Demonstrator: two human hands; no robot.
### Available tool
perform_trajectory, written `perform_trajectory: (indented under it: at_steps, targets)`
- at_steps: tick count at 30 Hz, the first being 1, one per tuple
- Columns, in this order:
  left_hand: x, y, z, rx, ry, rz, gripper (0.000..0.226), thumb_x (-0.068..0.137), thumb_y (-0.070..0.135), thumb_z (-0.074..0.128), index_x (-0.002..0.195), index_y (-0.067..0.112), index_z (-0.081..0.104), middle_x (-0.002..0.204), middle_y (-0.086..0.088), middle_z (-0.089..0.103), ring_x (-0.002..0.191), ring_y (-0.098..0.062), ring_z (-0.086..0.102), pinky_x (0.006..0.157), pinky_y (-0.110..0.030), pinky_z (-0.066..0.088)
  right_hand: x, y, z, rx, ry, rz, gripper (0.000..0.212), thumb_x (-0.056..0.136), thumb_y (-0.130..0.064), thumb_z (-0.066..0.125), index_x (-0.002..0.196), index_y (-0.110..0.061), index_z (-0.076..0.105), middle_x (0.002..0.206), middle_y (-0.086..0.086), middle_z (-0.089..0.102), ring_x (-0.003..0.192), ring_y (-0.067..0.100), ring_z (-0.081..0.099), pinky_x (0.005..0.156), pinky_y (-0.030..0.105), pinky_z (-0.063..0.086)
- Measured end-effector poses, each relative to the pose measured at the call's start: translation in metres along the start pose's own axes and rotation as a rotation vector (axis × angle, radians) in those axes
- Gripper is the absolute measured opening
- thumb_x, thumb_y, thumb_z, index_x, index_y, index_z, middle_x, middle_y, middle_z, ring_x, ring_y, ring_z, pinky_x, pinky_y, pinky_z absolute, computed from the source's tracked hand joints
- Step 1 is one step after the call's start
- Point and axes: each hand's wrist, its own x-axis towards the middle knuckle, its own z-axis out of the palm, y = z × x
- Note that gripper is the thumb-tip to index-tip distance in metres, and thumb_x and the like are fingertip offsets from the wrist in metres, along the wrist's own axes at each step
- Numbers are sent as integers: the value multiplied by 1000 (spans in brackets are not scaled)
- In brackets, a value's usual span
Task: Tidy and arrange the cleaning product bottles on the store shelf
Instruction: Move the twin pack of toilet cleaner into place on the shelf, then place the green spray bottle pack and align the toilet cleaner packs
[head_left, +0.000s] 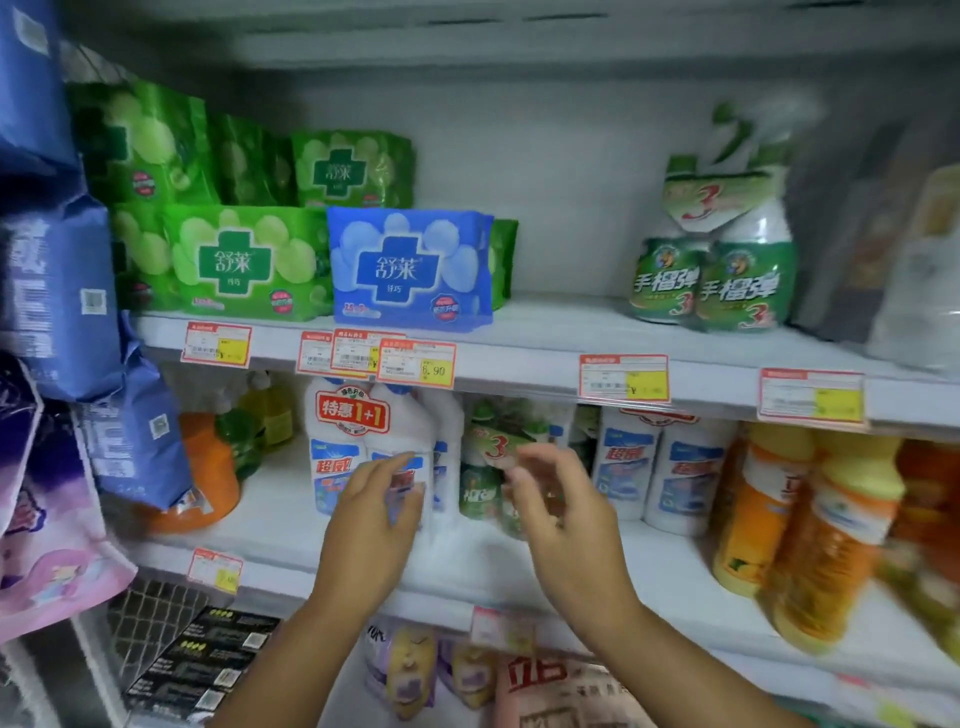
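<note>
Shelf (291, 535) stocked with cleaning bottles, left hand (371, 519) spread open at the white twin-pack bottles (340, 441), right hand (561, 512) loosely open before the green spray bottles (477, 491), neither gripped anything.

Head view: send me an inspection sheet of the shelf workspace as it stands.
Surface: middle shelf, white, stocked.
Job's things: white twin-pack, green spray bottles, white bottles, orange bottles.
Clutter: blue bag leaning over an orange jug.
Grips: left hand open at the white twin-pack; right hand open before the green spray bottles, holding nothing.
Cables: nothing seen.
Surroundings: upper shelf with green packets, blue packet; price tags.
</note>
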Motion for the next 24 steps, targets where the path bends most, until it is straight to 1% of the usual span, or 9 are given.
perform_trajectory:
  at_steps: [4,7,9,12,16,19,20,22,24]
  targets:
    - [6,67,-2,37,81,216,30,91,24,57,122,24,57,113,11,50,102,-13,53,81,-30,47,10,-65,-71,95,255,-217,14,93,-19,54,99,-32,57,86,-3,67,80,17,68,73,35,55]
    - [11,101,-3,108,139,334,29,91,26,57,119,22,59,113,9,53,103,-12,49,83,-25,37,52,-96,-124,-97,445,-292,17,92,-15,58,105,-26,56,101,0,62,94,15,63,83,28,51]
    - [15,113,-3,137,179,376,26,91,29,56,116,22,60,111,5,55,104,-13,48,83,-22,34,93,-98,-157,-312,488,-150,35,88,-20,64,121,-20,52,120,5,55,107,16,57,92,24,45]
    - [22,120,-3,199,246,410,30,87,31,58,114,18,61,106,-2,54,101,-20,48,83,-27,38,138,-88,-186,-500,361,184,78,82,-32,72,145,-12,30,144,12,39,127,27,46,102,35,38]
    - [27,120,-2,323,222,422,37,84,37,57,117,19,59,119,-4,54,111,-24,46,92,-40,42,164,-74,-190,-403,224,404,106,75,-34,79,150,-7,9,149,15,37,131,33,42,104,41,37]
    - [27,117,-1,394,161,415,40,88,39,58,123,22,55,133,-3,50,124,-23,41,101,-43,38,177,-59,-190,-375,142,507,128,31,-58,89,137,-10,37,128,12,58,107,30,60,92,43,50]
    - [26,116,-2,401,143,409,42,88,39,59,126,23,53,137,-2,48,127,-22,39,102,-43,36,182,-51,-191,-385,132,502,119,27,-59,89,126,-9,47,115,11,64,94,26,63,79,38,52]
    - [24,115,-2,411,117,409,44,88,39,58,129,24,51,142,0,43,131,-21,36,105,-42,34,182,-56,-188,-406,145,471,75,51,-47,89,106,-8,56,93,8,65,75,19,60,59,29,45]
    - [23,114,-3,413,92,411,46,89,40,56,131,25,48,146,1,39,134,-20,32,107,-42,32,178,-67,-185,-431,171,435,53,62,-45,84,90,-10,59,82,6,63,69,19,60,58,32,47]
